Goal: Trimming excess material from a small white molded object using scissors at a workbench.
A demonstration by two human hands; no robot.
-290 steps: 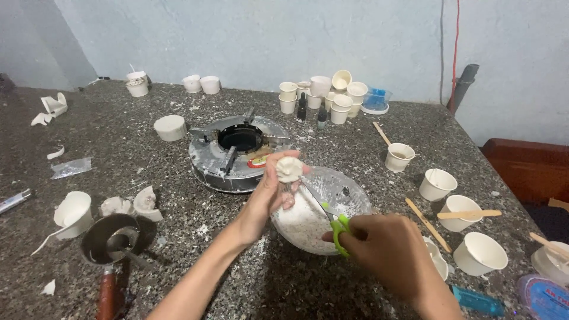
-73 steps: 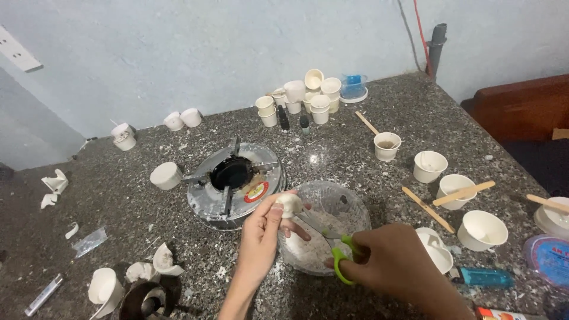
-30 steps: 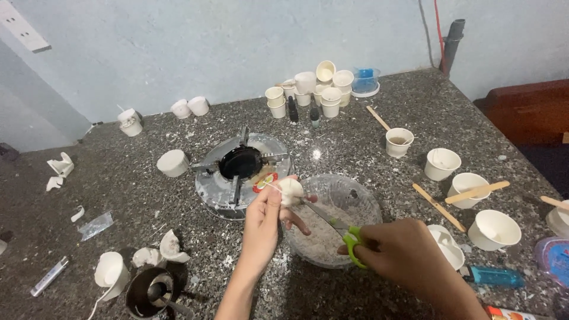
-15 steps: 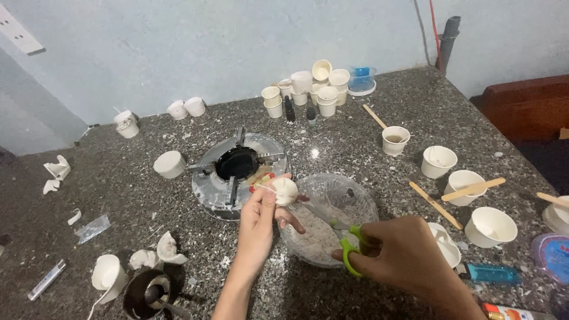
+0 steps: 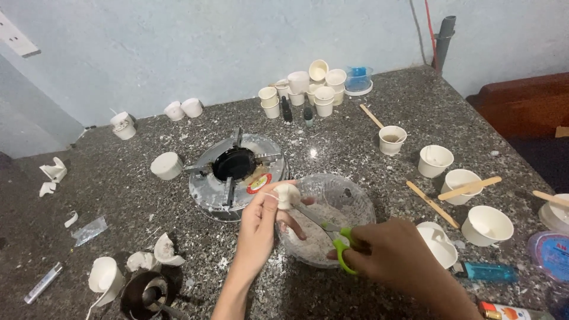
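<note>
my left hand point(image 5: 258, 228) pinching small white wax lump point(image 5: 288, 193) over glass bowl point(image 5: 354, 198), my right hand point(image 5: 394, 255) gripping green-handled scissors point(image 5: 335, 237), blades at lump

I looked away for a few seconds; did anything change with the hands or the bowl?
Little changed. The left hand holds the small white wax lump over the clear glass bowl as before; the right hand keeps the green-handled scissors by it. The camera view shifted slightly.

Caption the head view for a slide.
Left hand holds a small white lump over a glass bowl; right hand works green-handled scissors.
</note>
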